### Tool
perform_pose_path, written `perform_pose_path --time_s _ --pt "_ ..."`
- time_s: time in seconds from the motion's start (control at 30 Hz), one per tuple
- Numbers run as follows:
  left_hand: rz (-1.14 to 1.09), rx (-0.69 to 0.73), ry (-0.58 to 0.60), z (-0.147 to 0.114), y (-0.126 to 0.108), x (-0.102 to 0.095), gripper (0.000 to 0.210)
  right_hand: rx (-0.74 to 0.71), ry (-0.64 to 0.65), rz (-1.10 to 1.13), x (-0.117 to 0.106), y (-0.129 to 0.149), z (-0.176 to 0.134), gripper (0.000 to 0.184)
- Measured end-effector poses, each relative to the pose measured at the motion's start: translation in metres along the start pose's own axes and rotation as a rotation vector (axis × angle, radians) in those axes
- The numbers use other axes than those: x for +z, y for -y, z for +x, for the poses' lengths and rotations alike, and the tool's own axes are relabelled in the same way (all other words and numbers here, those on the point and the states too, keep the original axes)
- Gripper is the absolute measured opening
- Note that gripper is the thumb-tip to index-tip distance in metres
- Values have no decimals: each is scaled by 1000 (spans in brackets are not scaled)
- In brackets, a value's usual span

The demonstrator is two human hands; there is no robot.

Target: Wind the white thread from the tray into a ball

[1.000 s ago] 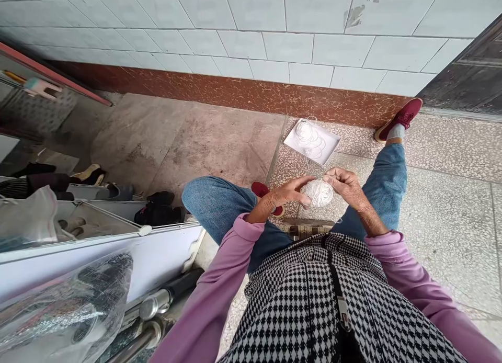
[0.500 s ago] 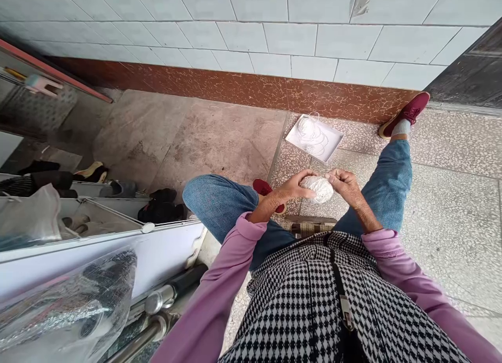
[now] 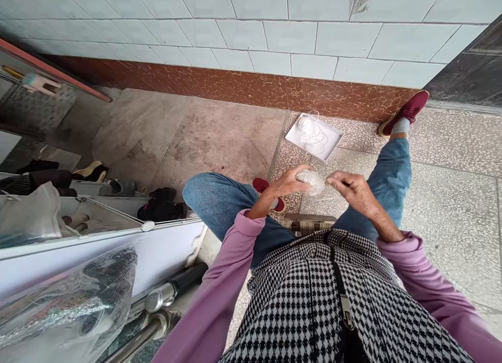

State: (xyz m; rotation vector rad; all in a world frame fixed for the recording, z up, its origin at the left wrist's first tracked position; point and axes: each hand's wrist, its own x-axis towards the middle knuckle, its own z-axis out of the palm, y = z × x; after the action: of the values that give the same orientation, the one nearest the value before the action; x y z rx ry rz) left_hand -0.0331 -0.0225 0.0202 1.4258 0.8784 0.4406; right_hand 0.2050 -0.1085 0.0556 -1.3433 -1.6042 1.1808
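Speckled floor point(image 3: 451, 211), round yarn ball point(image 3: 314, 182).

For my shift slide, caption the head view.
Left hand holds a ball of white yarn, right hand pinched beside it; a shallow white box with loose yarn lies on the floor beyond.

The tray point(image 3: 333, 136) lay on the floor point(image 3: 227, 138), loose yarn point(image 3: 307, 127) inside it. Behind the tray stood the wall point(image 3: 314, 38); before the tray, the yarn ball point(image 3: 315, 182) in the left hand point(image 3: 288, 182); front-right, the right hand point(image 3: 355, 190); front-left, the shoe rack point(image 3: 168, 246).
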Motion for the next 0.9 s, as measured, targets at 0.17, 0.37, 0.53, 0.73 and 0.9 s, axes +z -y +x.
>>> perform_pose_path --time_s 0.17,0.37,0.53,0.73,0.9 --pt "-166 -66 266 -11 -9 6 65 95 24 171 -2 -25 17 63" --pt "-780 21 -189 -17 -16 -13 87 155 85 238 56 -47 -9 71" --pt "-780 23 -375 -18 -24 -38 72 205 -14 239 37 -60 -5 64" --pt "-623 -13 -215 -22 -12 -29 62 57 -144 335 5 -29 32 57" --pt "-529 -66 -106 -27 -7 -27 66 -45 136 343 40 -2 49 62"
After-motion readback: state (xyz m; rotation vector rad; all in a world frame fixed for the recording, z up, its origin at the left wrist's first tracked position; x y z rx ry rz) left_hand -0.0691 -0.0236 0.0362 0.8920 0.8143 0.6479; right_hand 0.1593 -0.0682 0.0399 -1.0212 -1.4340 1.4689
